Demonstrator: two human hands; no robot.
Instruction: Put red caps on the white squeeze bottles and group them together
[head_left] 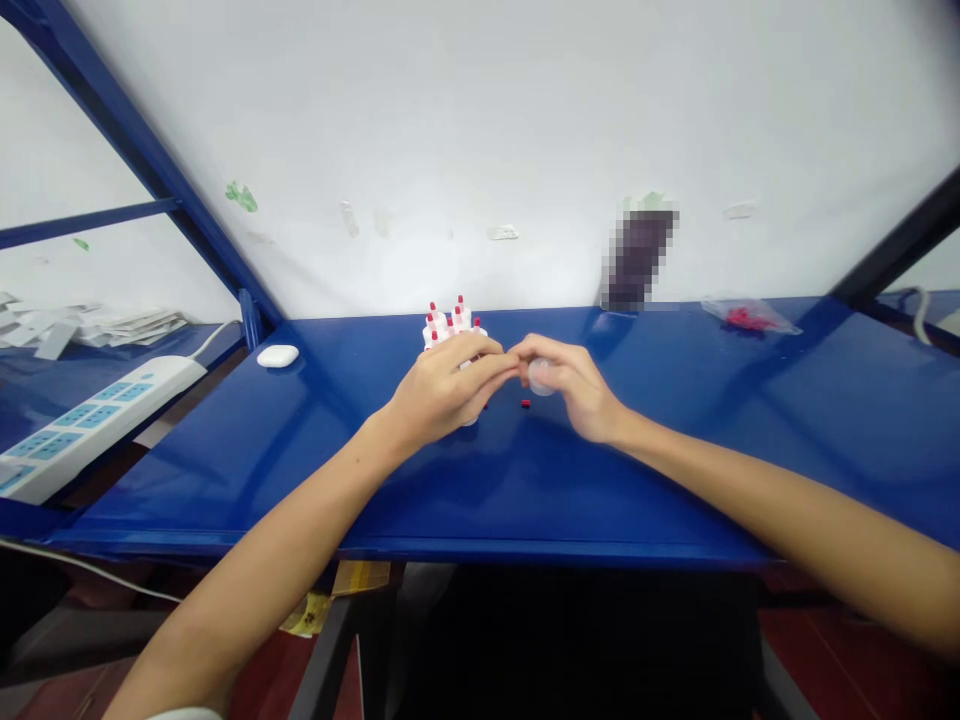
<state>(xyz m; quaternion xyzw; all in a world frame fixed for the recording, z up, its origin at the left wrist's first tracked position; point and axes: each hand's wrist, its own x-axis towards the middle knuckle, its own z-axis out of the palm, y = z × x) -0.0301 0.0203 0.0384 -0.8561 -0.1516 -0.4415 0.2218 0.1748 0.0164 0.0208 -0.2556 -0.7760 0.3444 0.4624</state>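
Note:
My right hand (581,385) is closed round a small translucent squeeze bottle (541,378), tilted with its round base toward me. My left hand (454,388) meets it at the fingertips, pinched together near the bottle's far end; what those fingers hold is hidden. Behind my left hand stand several white bottles (438,322) with pointed red caps, partly covered by the hand. A loose red cap (525,404) lies on the blue table just below the fingertips. A bit of white and red shows under my left hand, mostly hidden.
A clear bag of red caps (750,318) lies at the back right of the blue table (540,490). A pixelated dark phone-like object (639,260) leans on the wall. At left are a white rounded case (277,356), a power strip (105,420) and white paper pieces (90,325).

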